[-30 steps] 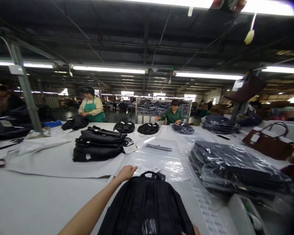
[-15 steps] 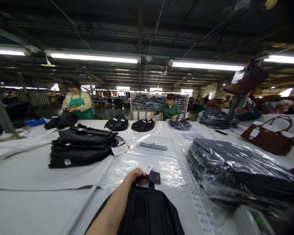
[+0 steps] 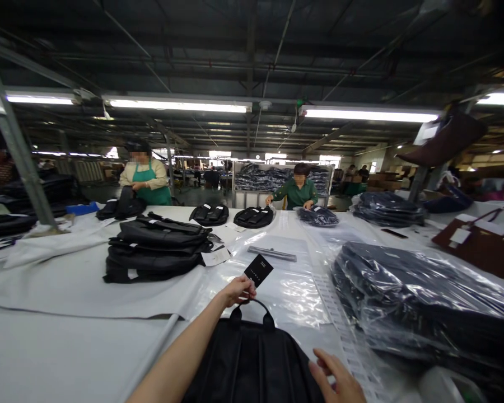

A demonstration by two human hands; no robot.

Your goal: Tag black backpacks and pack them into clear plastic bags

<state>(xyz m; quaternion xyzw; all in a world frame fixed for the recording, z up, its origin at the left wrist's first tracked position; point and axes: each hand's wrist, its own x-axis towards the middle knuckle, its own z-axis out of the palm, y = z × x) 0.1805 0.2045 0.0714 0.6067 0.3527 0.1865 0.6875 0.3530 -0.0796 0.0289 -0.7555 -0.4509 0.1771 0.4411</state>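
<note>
A black backpack [image 3: 256, 358] lies nearest to me, its top handle loop pointing away. Just above that loop, my left hand [image 3: 240, 290] pinches a black tag [image 3: 259, 271] with small pale print. My right hand [image 3: 336, 378] is beside the backpack's right edge, fingers apart and slightly bent, holding nothing. Beyond the handle, clear plastic bags [image 3: 277, 280] lie flat on the white table [image 3: 67, 352].
Black bags [image 3: 159, 249] are stacked at left, plastic-wrapped dark bags [image 3: 420, 285] at right. A brown handbag [image 3: 479, 240] stands farther right. Across the table are a person in a green apron [image 3: 149, 179] and a person in a green shirt [image 3: 297, 190].
My left hand has let go of the backpack's handle and raised the black tag. My right hand has come into view at lower right. The view has shifted slightly left.
</note>
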